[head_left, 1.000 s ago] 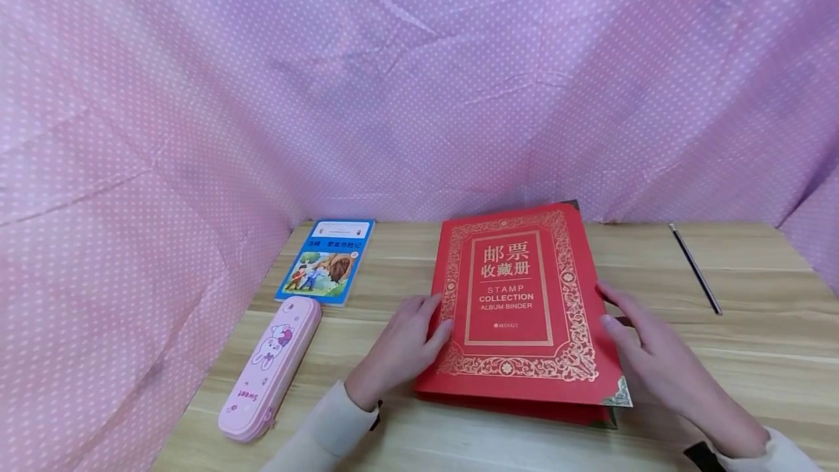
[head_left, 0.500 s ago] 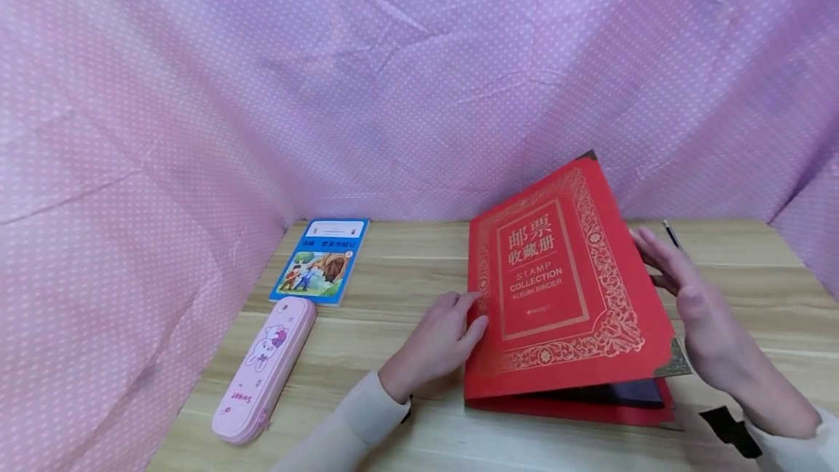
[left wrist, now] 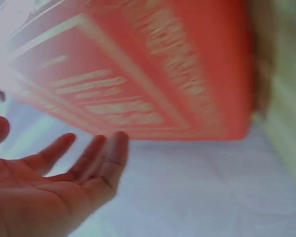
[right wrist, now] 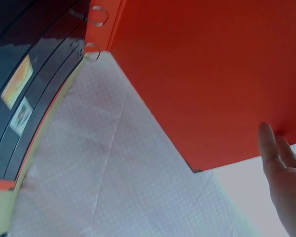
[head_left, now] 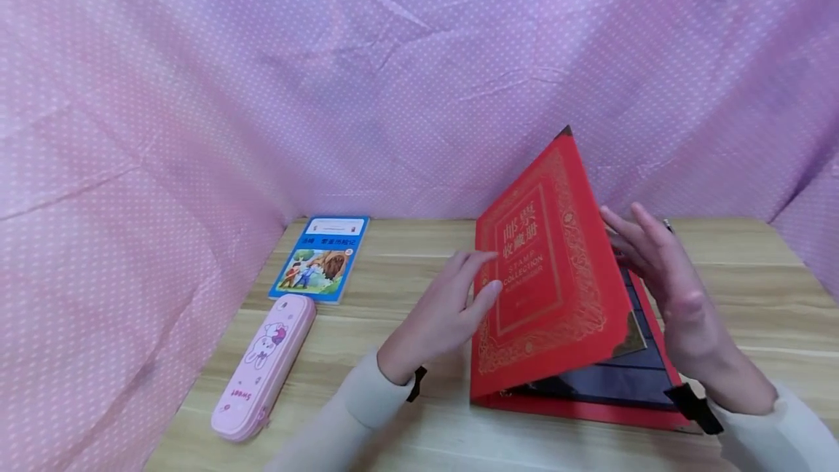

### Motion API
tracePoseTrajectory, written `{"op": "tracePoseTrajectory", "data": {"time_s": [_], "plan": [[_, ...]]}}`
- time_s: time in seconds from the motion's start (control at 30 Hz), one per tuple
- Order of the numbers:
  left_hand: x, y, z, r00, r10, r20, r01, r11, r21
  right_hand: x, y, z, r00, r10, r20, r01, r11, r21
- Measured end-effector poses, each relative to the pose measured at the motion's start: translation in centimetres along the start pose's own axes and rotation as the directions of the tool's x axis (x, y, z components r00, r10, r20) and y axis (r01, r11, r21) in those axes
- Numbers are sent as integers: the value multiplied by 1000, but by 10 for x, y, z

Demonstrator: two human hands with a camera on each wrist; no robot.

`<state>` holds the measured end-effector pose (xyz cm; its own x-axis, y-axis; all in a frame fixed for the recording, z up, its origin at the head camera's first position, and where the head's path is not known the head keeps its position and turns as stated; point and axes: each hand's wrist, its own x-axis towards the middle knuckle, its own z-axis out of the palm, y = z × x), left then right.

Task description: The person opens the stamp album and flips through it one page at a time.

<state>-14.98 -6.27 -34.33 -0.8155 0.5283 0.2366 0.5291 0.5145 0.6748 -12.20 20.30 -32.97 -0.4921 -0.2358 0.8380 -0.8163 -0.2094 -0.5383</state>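
Observation:
A red stamp album binder (head_left: 550, 355) with gold lettering stands partly opened, its front cover tilted up from the spine on the left. Under the cover, black pages (head_left: 603, 382) show. The right wrist view reveals metal rings (right wrist: 99, 16) and two small stamps (right wrist: 18, 81) on a black page. My right hand (head_left: 678, 304) has its extended fingers against the cover's inner side near the free edge. My left hand (head_left: 446, 312), fingers loosely bent, is beside the cover's printed face; in the left wrist view its fingertips (left wrist: 119, 140) overlap the cover's edge.
A blue picture-covered book (head_left: 321, 261) lies at the back left of the wooden table (head_left: 406, 246). In front of it is a pink pencil case (head_left: 262, 370). Behind my right hand peeks the end of a thin pen-like stick (head_left: 668, 226). A pink dotted curtain (head_left: 419, 93) surrounds the table.
The album's cover has swung up from nearly flat to steeply tilted, exposing black pages. My right hand rose with it, and the left came off the spine side towards the cover. The album shifted right.

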Motion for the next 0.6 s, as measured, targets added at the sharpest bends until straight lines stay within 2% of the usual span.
{"op": "tracePoseTrajectory", "data": {"time_s": [0.1, 0.2, 0.3, 0.4, 0.5, 0.6], "plan": [[4, 14, -13, 987, 157, -40, -158, 987, -17, 2, 3, 12, 999, -43, 6, 43, 999, 27], [8, 26, -24, 953, 292, -77, -293, 956, -14, 1, 7, 26, 997, -66, 33, 65, 998, 28], [11, 35, -34, 918, 388, -86, -391, 920, -23, -4, 7, 39, 997, -20, 72, 22, 999, -24], [9, 42, -42, 890, 451, -67, -454, 890, -36, -10, 6, 49, 991, 36, 129, -23, 995, -97], [7, 46, -48, 862, 503, -60, -504, 864, 5, -12, 6, 59, 979, 90, 184, -59, 985, -164], [4, 46, -52, 853, 518, -70, -514, 855, 63, -10, 8, 69, 965, 102, 240, -53, 977, -206]]}}
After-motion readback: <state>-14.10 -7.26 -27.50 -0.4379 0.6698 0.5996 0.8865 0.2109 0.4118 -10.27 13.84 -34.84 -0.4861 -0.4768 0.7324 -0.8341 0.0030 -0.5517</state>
